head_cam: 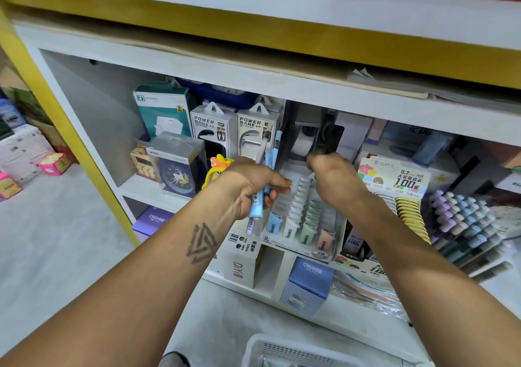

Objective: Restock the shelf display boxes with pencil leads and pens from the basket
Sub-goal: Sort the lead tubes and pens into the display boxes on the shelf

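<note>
Reaching into the display box (303, 217), the right hand (337, 179) pinches a white lead case (311, 177) at the row's far end, twelve o'clock. The left hand (253, 186), at nine o'clock, grips upright pens (263, 180). The basket (296, 352) waits at six o'clock.
</note>
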Action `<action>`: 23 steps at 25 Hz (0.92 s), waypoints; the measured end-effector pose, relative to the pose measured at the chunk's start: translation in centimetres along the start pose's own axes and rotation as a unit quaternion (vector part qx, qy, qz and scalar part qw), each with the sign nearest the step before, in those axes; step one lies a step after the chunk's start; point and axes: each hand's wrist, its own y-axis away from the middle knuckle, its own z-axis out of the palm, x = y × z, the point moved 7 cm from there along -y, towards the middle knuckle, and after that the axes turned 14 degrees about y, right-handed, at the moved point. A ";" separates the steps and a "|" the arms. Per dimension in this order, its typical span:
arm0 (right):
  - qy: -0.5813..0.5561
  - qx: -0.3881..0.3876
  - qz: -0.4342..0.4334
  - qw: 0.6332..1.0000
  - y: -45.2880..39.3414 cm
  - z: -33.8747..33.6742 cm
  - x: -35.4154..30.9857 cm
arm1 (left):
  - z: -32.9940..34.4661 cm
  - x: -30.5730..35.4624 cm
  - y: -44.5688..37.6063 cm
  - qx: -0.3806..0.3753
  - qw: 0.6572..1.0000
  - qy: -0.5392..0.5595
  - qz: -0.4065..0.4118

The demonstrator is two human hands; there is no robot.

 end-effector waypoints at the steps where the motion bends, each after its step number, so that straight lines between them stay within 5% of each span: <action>1: 0.011 -0.009 -0.002 1.000 -0.1 0.1 -0.1 | 0.0 0.0 0.0 0.001 1.000 -0.002 0.000; 12: 0.003 -0.041 -0.006 0.999 -0.4 -0.1 -0.7 | -0.2 0.0 -0.3 0.022 1.000 0.001 0.022; 18: 0.005 0.030 -0.012 0.999 -0.1 -0.9 -0.5 | -0.1 -0.1 -0.2 0.022 1.000 -0.004 0.015; 23: 0.009 0.017 -0.004 1.000 -0.3 -0.4 -0.2 | -0.2 0.0 -0.2 0.025 1.000 -0.006 0.016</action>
